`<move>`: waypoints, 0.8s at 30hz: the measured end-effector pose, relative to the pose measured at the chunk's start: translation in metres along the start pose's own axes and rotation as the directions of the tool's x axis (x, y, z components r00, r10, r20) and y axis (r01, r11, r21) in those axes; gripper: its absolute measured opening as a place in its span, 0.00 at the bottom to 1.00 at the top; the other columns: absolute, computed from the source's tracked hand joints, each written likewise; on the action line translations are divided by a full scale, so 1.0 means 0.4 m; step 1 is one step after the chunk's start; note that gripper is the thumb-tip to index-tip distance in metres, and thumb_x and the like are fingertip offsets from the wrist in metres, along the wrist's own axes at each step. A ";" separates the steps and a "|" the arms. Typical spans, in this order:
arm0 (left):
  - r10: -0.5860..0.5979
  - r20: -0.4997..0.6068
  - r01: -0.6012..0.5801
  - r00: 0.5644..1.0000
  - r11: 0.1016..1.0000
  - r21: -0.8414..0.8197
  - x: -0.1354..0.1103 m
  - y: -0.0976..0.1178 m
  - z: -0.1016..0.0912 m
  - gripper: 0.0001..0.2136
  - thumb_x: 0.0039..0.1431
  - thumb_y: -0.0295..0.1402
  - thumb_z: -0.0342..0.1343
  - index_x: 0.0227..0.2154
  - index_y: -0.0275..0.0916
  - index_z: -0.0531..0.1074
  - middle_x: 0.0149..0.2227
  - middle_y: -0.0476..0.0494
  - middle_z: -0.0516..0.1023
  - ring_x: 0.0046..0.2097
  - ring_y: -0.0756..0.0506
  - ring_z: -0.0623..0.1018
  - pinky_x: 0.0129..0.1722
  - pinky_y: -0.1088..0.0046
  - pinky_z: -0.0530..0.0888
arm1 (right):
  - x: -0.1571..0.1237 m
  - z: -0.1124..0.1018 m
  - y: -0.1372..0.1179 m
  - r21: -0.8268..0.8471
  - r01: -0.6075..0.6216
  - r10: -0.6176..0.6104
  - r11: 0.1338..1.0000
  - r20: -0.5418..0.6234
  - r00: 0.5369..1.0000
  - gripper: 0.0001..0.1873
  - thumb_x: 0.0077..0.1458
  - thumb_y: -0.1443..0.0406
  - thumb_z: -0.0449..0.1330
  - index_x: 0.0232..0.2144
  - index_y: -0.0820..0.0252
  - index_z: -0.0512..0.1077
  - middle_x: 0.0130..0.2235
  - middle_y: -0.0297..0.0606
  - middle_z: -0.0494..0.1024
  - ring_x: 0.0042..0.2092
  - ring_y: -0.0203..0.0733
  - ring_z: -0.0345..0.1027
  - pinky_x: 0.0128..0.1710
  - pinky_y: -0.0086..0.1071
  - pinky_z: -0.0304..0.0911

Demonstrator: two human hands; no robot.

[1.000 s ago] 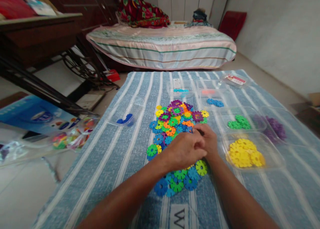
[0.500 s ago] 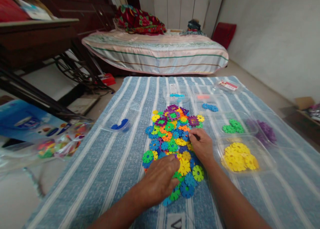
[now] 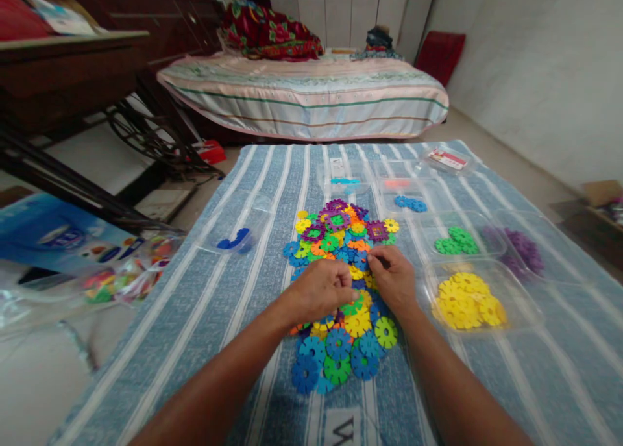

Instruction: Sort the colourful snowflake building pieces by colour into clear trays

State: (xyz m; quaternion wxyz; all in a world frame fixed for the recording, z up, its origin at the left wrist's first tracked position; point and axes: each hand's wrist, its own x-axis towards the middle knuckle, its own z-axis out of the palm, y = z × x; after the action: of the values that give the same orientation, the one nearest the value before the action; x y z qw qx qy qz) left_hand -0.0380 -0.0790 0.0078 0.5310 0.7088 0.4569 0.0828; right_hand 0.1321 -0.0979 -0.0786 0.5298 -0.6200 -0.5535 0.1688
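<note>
A heap of flat plastic snowflake discs in blue, green, yellow, orange and purple lies on a blue striped cloth. My left hand rests on the middle of the heap, fingers curled down onto the discs. My right hand sits just to its right, thumb and fingers pinched at a disc on the heap. What each hand holds is hidden under the fingers. Blue and green discs lie nearest to me.
Clear trays stand to the right: yellow discs, green discs, purple discs, blue discs. A tray with a blue piece is at left. Bags lie on the floor, a bed behind.
My left hand moved from the near edge of the heap up to its middle, next to my right hand. The right hand stayed about where it was.
</note>
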 end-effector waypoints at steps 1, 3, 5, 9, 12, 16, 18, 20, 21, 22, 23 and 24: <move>0.006 -0.004 -0.006 1.000 1.000 -0.026 0.019 0.014 0.003 0.07 0.47 0.32 0.57 0.21 0.37 0.64 0.15 0.57 0.65 0.18 0.53 0.69 0.17 0.80 0.61 | -0.001 -0.001 0.000 0.004 0.003 -0.003 1.000 0.002 1.000 0.07 0.51 0.64 0.55 0.27 0.56 0.72 0.31 0.35 0.73 0.35 0.40 0.67 0.37 0.33 0.63; 0.050 -0.024 -0.052 0.998 0.996 -0.068 0.061 0.056 0.017 0.06 0.47 0.30 0.56 0.21 0.37 0.64 0.14 0.57 0.65 0.18 0.53 0.70 0.17 0.81 0.62 | -0.003 -0.001 0.003 -0.003 0.010 -0.010 1.000 0.002 1.000 0.06 0.50 0.63 0.55 0.27 0.57 0.72 0.30 0.35 0.74 0.34 0.39 0.68 0.34 0.32 0.63; 0.119 -0.042 -0.123 0.992 0.985 -0.124 0.105 0.113 0.038 0.06 0.48 0.28 0.57 0.21 0.36 0.65 0.15 0.56 0.66 0.19 0.53 0.71 0.19 0.81 0.63 | -0.006 0.001 0.008 -0.029 0.008 -0.009 1.000 -0.019 1.000 0.06 0.48 0.63 0.55 0.27 0.57 0.71 0.29 0.35 0.74 0.31 0.40 0.67 0.31 0.32 0.62; 0.211 -0.061 -0.219 0.976 0.912 -0.348 0.177 0.222 0.082 0.03 0.52 0.26 0.55 0.29 0.36 0.66 0.20 0.53 0.71 0.23 0.53 0.74 0.24 0.79 0.68 | -0.007 0.007 0.017 -0.093 -0.022 0.016 0.995 -0.073 0.997 0.08 0.48 0.63 0.53 0.26 0.57 0.71 0.26 0.37 0.75 0.28 0.43 0.66 0.27 0.34 0.60; 0.287 -0.065 -0.294 0.956 0.927 -0.232 0.186 0.235 0.085 0.03 0.52 0.27 0.56 0.28 0.35 0.67 0.22 0.51 0.72 0.27 0.53 0.74 0.28 0.77 0.69 | -0.007 0.006 0.017 -0.105 -0.022 0.016 0.994 -0.065 0.998 0.08 0.49 0.63 0.52 0.24 0.56 0.71 0.23 0.36 0.73 0.28 0.44 0.66 0.27 0.35 0.59; 0.341 0.011 -0.341 0.940 0.936 0.084 0.112 0.154 0.056 0.03 0.49 0.26 0.56 0.23 0.35 0.70 0.22 0.52 0.71 0.27 0.52 0.71 0.29 0.77 0.66 | -0.007 0.000 0.009 -0.062 0.007 -0.009 0.998 -0.031 0.999 0.07 0.49 0.63 0.53 0.25 0.56 0.71 0.26 0.37 0.74 0.31 0.43 0.67 0.30 0.34 0.61; 0.304 0.065 -0.311 0.950 0.924 0.224 0.053 0.103 0.045 0.03 0.49 0.26 0.54 0.22 0.36 0.71 0.21 0.52 0.71 0.27 0.52 0.70 0.27 0.77 0.64 | -0.005 -0.002 0.006 -0.031 0.018 -0.019 0.999 -0.020 1.000 0.07 0.50 0.64 0.54 0.25 0.57 0.71 0.29 0.36 0.74 0.33 0.41 0.68 0.34 0.34 0.63; 0.239 0.132 -0.271 0.962 0.889 0.368 -0.005 0.062 0.044 0.05 0.50 0.27 0.53 0.21 0.36 0.70 0.20 0.52 0.69 0.26 0.52 0.69 0.26 0.77 0.62 | -0.002 -0.002 0.004 -0.018 0.020 -0.020 1.000 -0.011 1.000 0.07 0.50 0.64 0.55 0.25 0.57 0.71 0.31 0.35 0.74 0.35 0.40 0.68 0.37 0.34 0.63; 0.211 0.168 -0.264 0.963 0.864 0.429 -0.030 0.047 0.048 0.06 0.51 0.27 0.52 0.21 0.36 0.69 0.21 0.52 0.70 0.26 0.52 0.69 0.27 0.76 0.62 | 0.000 -0.002 0.003 -0.022 0.018 -0.018 1.000 -0.009 1.000 0.06 0.50 0.64 0.55 0.26 0.57 0.72 0.31 0.35 0.74 0.36 0.40 0.68 0.38 0.34 0.63; 0.191 0.200 -0.267 0.961 0.836 0.480 -0.053 0.035 0.053 0.05 0.51 0.27 0.52 0.22 0.37 0.70 0.23 0.51 0.70 0.28 0.51 0.69 0.28 0.76 0.63 | 0.001 -0.002 0.002 -0.031 0.016 -0.017 0.999 -0.006 1.000 0.06 0.51 0.64 0.55 0.26 0.57 0.72 0.31 0.35 0.74 0.36 0.40 0.68 0.38 0.33 0.63; 0.182 0.226 -0.277 0.957 0.810 0.518 -0.071 0.025 0.061 0.04 0.52 0.27 0.52 0.24 0.37 0.70 0.25 0.50 0.72 0.30 0.50 0.70 0.29 0.75 0.64 | 0.002 -0.002 0.001 -0.038 0.018 -0.018 0.999 -0.002 1.000 0.06 0.51 0.65 0.56 0.26 0.57 0.72 0.31 0.35 0.74 0.35 0.39 0.68 0.38 0.33 0.62; 0.183 0.245 -0.291 0.952 0.787 0.544 -0.086 0.018 0.070 0.03 0.52 0.28 0.52 0.27 0.38 0.71 0.28 0.49 0.74 0.33 0.48 0.72 0.32 0.74 0.65 | 0.002 -0.002 0.000 -0.043 0.019 -0.019 0.999 0.001 1.000 0.06 0.51 0.65 0.56 0.26 0.57 0.72 0.31 0.35 0.74 0.35 0.39 0.68 0.38 0.33 0.62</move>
State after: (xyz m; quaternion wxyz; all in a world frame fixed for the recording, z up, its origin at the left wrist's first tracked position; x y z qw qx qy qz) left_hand -0.0368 -0.1233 0.0147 0.3171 0.8918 0.3177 -0.0565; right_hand 0.1331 -0.0978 -0.0781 0.5178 -0.6258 -0.5632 0.1519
